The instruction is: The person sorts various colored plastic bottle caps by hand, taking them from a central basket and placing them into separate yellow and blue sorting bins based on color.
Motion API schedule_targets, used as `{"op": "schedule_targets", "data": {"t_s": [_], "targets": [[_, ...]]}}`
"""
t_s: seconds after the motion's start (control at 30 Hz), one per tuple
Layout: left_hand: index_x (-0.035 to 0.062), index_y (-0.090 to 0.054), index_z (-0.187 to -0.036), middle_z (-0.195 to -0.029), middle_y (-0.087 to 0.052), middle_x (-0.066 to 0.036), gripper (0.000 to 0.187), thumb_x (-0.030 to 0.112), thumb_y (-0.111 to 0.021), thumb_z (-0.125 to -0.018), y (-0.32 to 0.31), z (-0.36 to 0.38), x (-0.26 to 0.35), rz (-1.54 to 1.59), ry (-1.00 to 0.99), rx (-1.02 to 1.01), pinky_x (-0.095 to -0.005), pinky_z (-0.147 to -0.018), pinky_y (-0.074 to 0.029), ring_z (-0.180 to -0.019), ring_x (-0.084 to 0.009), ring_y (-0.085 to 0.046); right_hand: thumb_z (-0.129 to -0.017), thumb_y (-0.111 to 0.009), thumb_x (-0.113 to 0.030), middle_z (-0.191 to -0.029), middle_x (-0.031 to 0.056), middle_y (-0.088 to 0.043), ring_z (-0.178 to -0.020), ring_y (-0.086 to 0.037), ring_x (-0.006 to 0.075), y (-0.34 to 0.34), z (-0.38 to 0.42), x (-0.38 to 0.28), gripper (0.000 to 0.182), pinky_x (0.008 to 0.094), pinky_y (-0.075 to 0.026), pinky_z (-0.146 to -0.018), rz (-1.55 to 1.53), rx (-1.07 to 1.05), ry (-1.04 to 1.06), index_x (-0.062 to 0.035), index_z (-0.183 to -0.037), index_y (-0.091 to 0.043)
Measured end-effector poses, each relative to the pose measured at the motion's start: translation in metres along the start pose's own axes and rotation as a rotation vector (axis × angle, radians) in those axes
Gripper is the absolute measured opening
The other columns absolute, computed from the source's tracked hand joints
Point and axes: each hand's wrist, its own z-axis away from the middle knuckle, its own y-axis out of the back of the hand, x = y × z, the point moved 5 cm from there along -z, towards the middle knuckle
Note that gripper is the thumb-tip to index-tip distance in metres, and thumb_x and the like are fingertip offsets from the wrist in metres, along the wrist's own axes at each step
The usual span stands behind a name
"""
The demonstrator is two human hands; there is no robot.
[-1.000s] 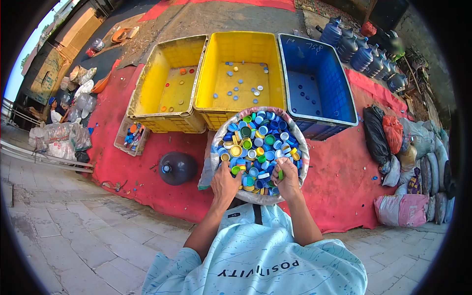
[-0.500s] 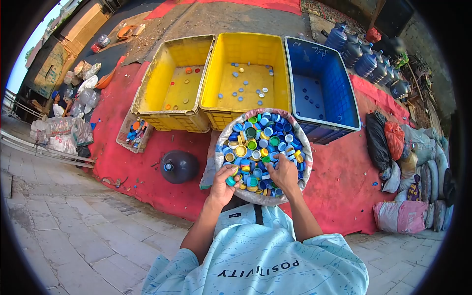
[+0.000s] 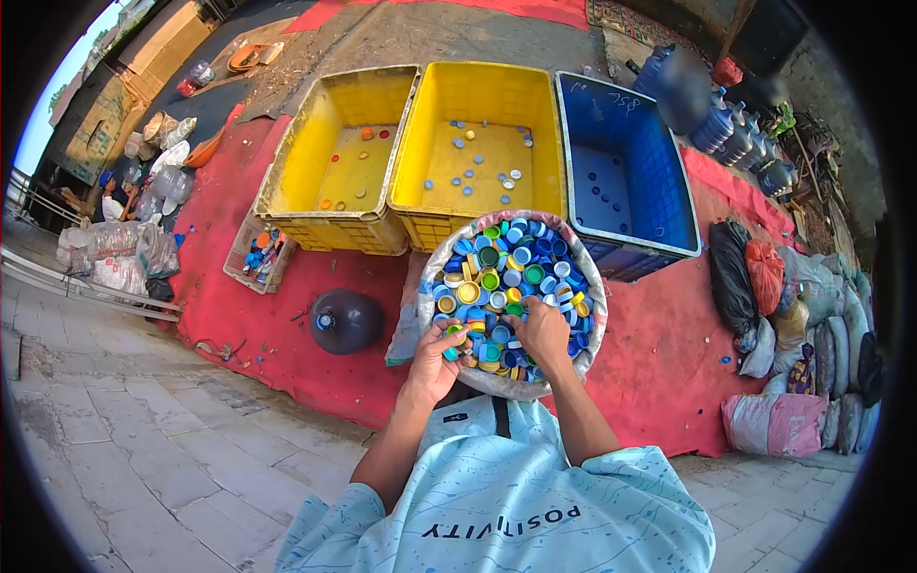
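Note:
A round sack (image 3: 598,329) with a rolled rim, full of plastic bottle caps (image 3: 497,277) in blue, white, yellow and green, stands right in front of me. At its near left edge, my left hand (image 3: 437,365) is closed around a few bottle caps, a green and a teal one showing between the fingers. My right hand (image 3: 544,334) reaches into the heap from the near right side. Its fingers are bent down among the caps beside a green one, and whatever is between the fingertips is hidden.
Beyond the sack stand a left yellow crate (image 3: 330,224), a middle yellow crate (image 3: 492,196) and a blue crate (image 3: 635,239), each with some caps on its floor. A small basket (image 3: 272,272) and a dark water jug (image 3: 347,322) sit left. Filled bags (image 3: 774,420) lie right.
My right hand has shifted slightly left across the caps. The fingers of my left hand have moved a little over the caps they hold.

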Motion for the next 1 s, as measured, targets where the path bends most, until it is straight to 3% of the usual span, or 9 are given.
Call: {"op": "schedule_targets", "data": {"t_s": [0.17,0.27,0.37,0.47,0.5,0.6,0.8,0.9,1.0], "targets": [[0.0133,-0.06,-0.105,-0.107,-0.066,-0.004,0.014,0.016,-0.063,-0.091,-0.006,0.0,0.0,0.045,0.016,0.004,-0.0328,-0.074,-0.052,-0.089,-0.0163,-0.064,-0.077,-0.078,-0.028,-0.085,0.0208,-0.07,-0.079,-0.069,0.0374,-0.002,-0.004,0.004,0.039,0.0457,-0.053,-0.067,-0.07,-0.022,-0.016,0.001,-0.102,-0.065],[0.0103,-0.06,-0.111,-0.11,-0.066,-0.008,0.02,0.018,-0.06,-0.093,-0.014,0.002,0.005,0.071,0.018,-0.033,-0.0361,-0.081,-0.053,-0.096,-0.021,-0.065,-0.08,-0.076,-0.026,-0.075,0.0129,-0.069,-0.067,-0.067,0.0296,-0.002,-0.005,0.01,0.035,0.0401,-0.052,-0.061,-0.244,0.0,-0.043,0.0007,-0.101,-0.066],[0.0045,-0.057,-0.118,-0.116,-0.064,-0.013,0.029,0.02,-0.057,-0.094,-0.013,-0.007,0.005,0.134,-0.005,-0.101,-0.0409,-0.088,-0.054,-0.104,-0.0266,-0.064,-0.083,-0.071,-0.024,-0.071,0.0028,-0.061,-0.058,-0.057,0.0178,-0.007,-0.003,0.019,0.031,0.0322,-0.044,-0.053,-0.805,-0.071,-0.14,-0.0025,-0.104,-0.064],[0.0018,-0.057,-0.118,-0.118,-0.062,-0.015,0.03,0.022,-0.056,-0.096,-0.028,-0.009,0.01,0.208,0.011,-0.131,-0.0401,-0.093,-0.052,-0.108,-0.0263,-0.062,-0.085,-0.067,-0.024,-0.077,-0.0013,-0.056,-0.06,-0.048,0.0114,-0.019,0.002,0.025,0.032,0.0262,-0.036,-0.052,-1.671,-0.304,-0.267,-0.0057,-0.11,-0.06],[0.0008,-0.057,-0.118,-0.118,-0.062,-0.015,0.03,0.022,-0.055,-0.096,-0.033,-0.01,0.012,0.219,0.007,-0.141,-0.0401,-0.094,-0.051,-0.109,-0.0268,-0.061,-0.085,-0.063,-0.023,-0.087,0.0022,-0.058,-0.067,-0.05,0.0119,-0.015,0.004,0.02,0.034,0.0259,-0.036,-0.054,-1.858,-0.415,-0.21,-0.0064,-0.115,-0.056],[-0.0014,-0.056,-0.117,-0.119,-0.061,-0.017,0.032,0.022,-0.054,-0.096,-0.044,-0.014,0.017,0.249,-0.004,-0.162,-0.0401,-0.098,-0.049,-0.112,-0.0283,-0.059,-0.083,-0.062,-0.022,-0.095,0.0061,-0.06,-0.074,-0.054,0.0169,-0.008,0.009,0.013,0.037,0.0282,-0.041,-0.06,-1.966,-0.466,-0.189,-0.0065,-0.116,-0.055],[-0.0027,-0.056,-0.114,-0.114,-0.061,-0.016,0.031,0.023,-0.053,-0.096,-0.058,-0.034,0.023,0.29,0.006,-0.134,-0.0418,-0.102,-0.047,-0.112,-0.0296,-0.058,-0.083,-0.057,-0.017,-0.118,0.0193,-0.055,-0.104,-0.058,0.0289,-0.012,0.004,0.01,0.04,0.04,-0.05,-0.093,-2.074,-0.227,-0.468,0.0029,-0.118,-0.051],[-0.0041,-0.055,-0.11,-0.109,-0.062,-0.016,0.031,0.023,-0.054,-0.095,-0.071,-0.062,0.038,0.287,-0.027,-0.142,-0.0423,-0.102,-0.047,-0.109,-0.0297,-0.058,-0.085,-0.054,-0.014,-0.123,0.0248,-0.049,-0.11,-0.054,0.0332,-0.003,-0.013,0.002,0.041,0.0462,-0.044,-0.105,-2.092,-0.09,-0.539,0.0093,-0.118,-0.047],[-0.0047,-0.056,-0.108,-0.105,-0.063,-0.015,0.031,0.023,-0.055,-0.094,-0.096,-0.104,0.063,0.254,-0.011,-0.117,-0.0421,-0.101,-0.048,-0.104,-0.029,-0.06,-0.088,-0.05,-0.014,-0.127,0.0259,-0.044,-0.11,-0.053,0.0316,-0.003,-0.06,0.0,0.042,0.0473,-0.04,-0.109,-2.008,-0.038,-0.427,0.0136,-0.118,-0.042]]}}
